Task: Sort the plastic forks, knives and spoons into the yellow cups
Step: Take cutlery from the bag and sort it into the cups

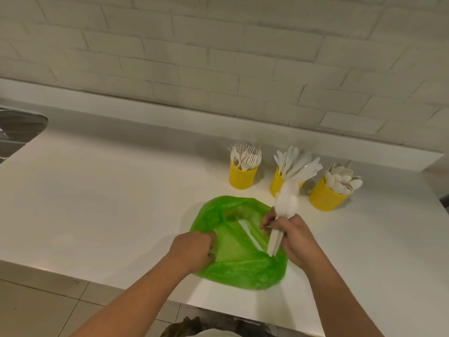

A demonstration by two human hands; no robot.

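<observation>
Hands up front: left hand (pixel 194 249) grips the edge of the green bag (pixel 238 261), right hand (pixel 295 239) is clamped round a blurry bunch of white cutlery (pixel 286 205) above it. Further back on the counter (pixel 109 190) stand three yellow cups (pixel 243 178): forks (pixel 245 156), knives (pixel 296 164), spoons (pixel 342 180).

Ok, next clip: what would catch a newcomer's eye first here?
The bright green bag lies on the white counter near its front edge, and the left hand grips its left side. Just right of it, the right hand holds up a bundle of white cutlery, blurred at the top. Behind stand the yellow cup of forks, the yellow cup of knives and the yellow cup of spoons, left to right.
</observation>
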